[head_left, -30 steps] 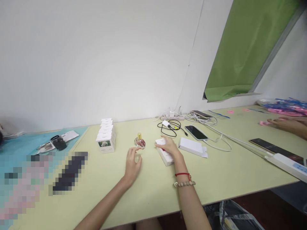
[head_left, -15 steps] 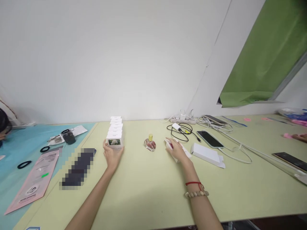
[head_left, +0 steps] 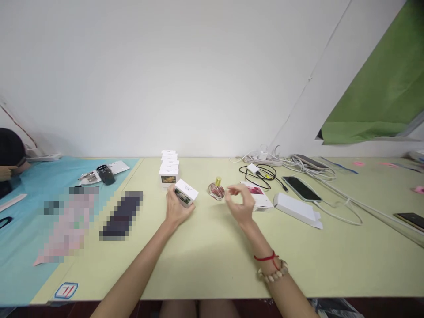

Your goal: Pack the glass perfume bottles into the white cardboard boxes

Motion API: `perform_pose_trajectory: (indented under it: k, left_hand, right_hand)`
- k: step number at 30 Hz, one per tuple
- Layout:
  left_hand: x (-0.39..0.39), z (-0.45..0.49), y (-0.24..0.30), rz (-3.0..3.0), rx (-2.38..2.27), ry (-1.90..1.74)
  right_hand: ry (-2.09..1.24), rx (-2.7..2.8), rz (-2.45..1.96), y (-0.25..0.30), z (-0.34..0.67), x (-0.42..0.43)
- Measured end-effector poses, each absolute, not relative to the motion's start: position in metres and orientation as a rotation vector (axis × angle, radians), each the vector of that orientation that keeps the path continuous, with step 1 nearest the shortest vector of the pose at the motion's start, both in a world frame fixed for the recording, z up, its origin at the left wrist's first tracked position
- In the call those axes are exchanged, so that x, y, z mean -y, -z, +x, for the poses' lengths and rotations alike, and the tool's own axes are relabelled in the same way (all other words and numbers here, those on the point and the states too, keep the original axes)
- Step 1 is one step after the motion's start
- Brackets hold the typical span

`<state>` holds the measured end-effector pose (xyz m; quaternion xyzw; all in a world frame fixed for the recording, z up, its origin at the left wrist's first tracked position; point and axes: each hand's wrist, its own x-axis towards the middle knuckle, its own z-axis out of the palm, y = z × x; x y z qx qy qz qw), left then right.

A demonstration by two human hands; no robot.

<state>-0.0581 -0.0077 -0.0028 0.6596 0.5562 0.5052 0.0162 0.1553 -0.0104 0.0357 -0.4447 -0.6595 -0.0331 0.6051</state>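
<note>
My left hand (head_left: 177,209) grips a small white box with a picture on its side (head_left: 186,193), lifted a little off the pale green table (head_left: 205,256) just in front of a row of several like boxes (head_left: 168,170). My right hand (head_left: 241,205) hovers with fingers apart and curled, holding nothing, just right of a small round perfume bottle with a gold cap (head_left: 216,189). A flat white box with a pink picture (head_left: 257,195) lies right behind that hand.
A white open carton (head_left: 297,209), a phone on a cable (head_left: 300,187), a black cable with adapter (head_left: 260,171) and a power strip (head_left: 261,159) lie to the right. A blue mat (head_left: 29,221) with small items covers the left. Another person sits at far left (head_left: 9,159).
My left hand reached to the row of boxes and picked up the front one. My right hand let go of the flat box and lifted. The view swung left.
</note>
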Motion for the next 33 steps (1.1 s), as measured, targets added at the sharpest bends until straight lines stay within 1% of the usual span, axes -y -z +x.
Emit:
perform_pose_trajectory:
  k: [2,4,14,23,30,33]
  left_hand:
    - [0.013,-0.053,0.002,2.2,-1.588,-1.628]
    - [0.016,-0.05,0.002,2.327,-1.498,-1.662]
    - [0.007,-0.062,0.008,2.591,-1.495,-1.64]
    - [0.009,-0.063,0.006,2.602,-1.503,-1.59]
    - [0.006,-0.067,0.006,2.662,-1.457,-1.536]
    - [0.007,-0.067,0.005,2.702,-1.441,-1.503]
  right_hand:
    - [-0.039,1.794,-0.937,-0.033,0.134,0.018]
    - [-0.123,1.919,-0.889,-0.029,0.12,0.021]
    - [-0.433,1.75,-0.955,-0.014,0.104,0.021]
    - [-0.477,1.712,-1.06,-0.017,0.102,0.025]
    - [-0.588,1.727,-1.11,-0.014,0.102,0.021]
    - [-0.555,1.741,-1.103,-0.013,0.102,0.021]
